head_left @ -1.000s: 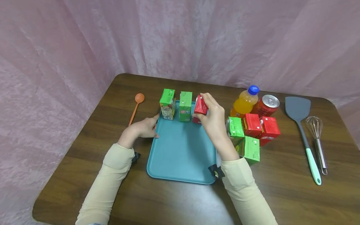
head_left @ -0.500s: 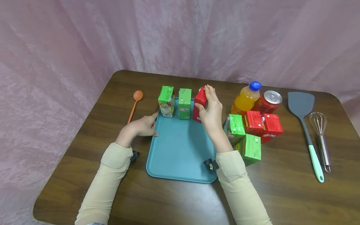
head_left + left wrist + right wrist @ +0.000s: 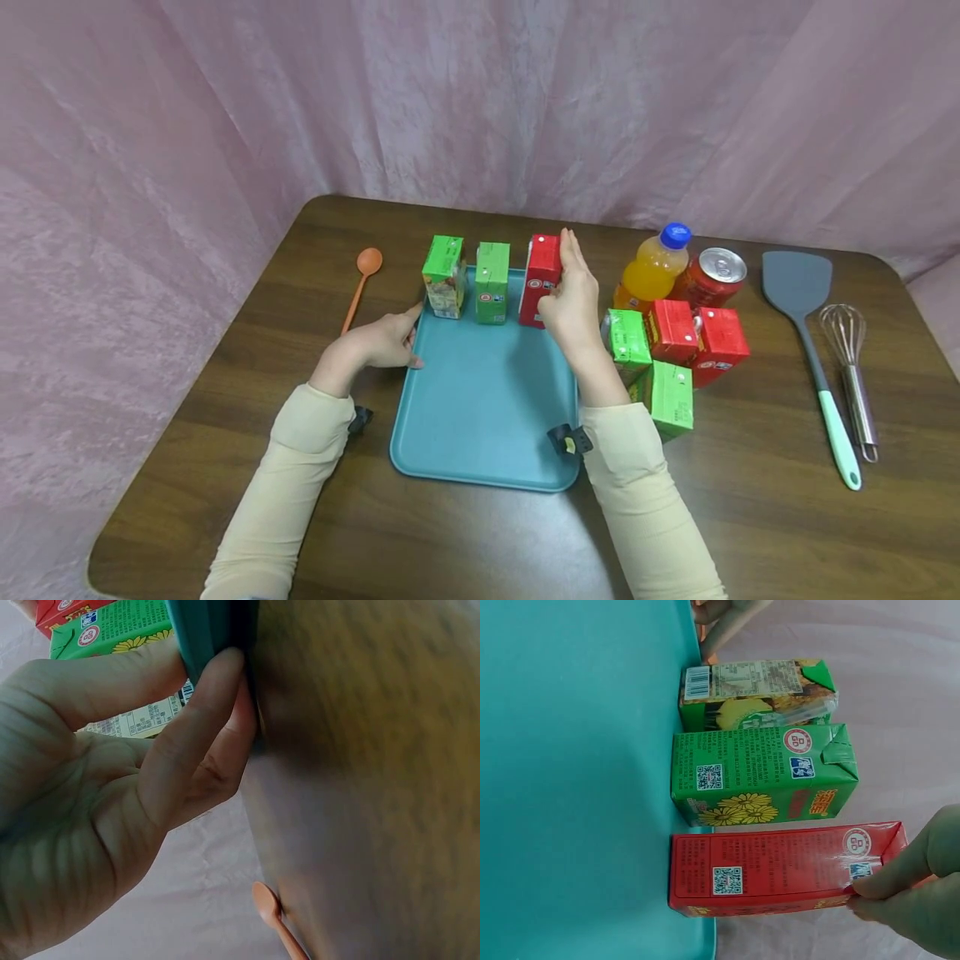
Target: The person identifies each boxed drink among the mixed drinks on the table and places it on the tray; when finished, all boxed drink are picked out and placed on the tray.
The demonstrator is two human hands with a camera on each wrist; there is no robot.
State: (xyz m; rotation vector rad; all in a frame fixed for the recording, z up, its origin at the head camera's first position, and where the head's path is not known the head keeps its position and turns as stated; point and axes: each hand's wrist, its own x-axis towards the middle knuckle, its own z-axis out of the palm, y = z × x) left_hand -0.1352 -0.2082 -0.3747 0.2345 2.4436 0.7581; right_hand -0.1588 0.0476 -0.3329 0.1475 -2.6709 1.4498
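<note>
The teal tray [image 3: 480, 400] lies on the table with three drink cartons upright along its far edge. My left hand [image 3: 382, 339] pinches the tray's left rim; the left wrist view shows its fingers [image 3: 184, 742] at the rim. A green carton with a fruit picture [image 3: 446, 279] stands at the far left corner. Beside it is a plain green carton [image 3: 492, 283]. At the far right corner stands a red carton [image 3: 540, 282]. My right hand [image 3: 573, 304] touches that carton's right side with straight fingers, its thumb tip [image 3: 885, 879] by the carton's top end.
Right of the tray stand an orange drink bottle [image 3: 652, 271], a red can [image 3: 709, 279], two red cartons [image 3: 718, 346] and two green cartons [image 3: 670, 396]. Further right lie a grey spatula [image 3: 798, 283] and a whisk [image 3: 851, 375]. An orange spoon [image 3: 363, 279] lies left.
The red carton was tilted in my right hand's grip and now stands upright on the tray. My right fingers have loosened and straightened against its right side. The left hand has stayed at the rim.
</note>
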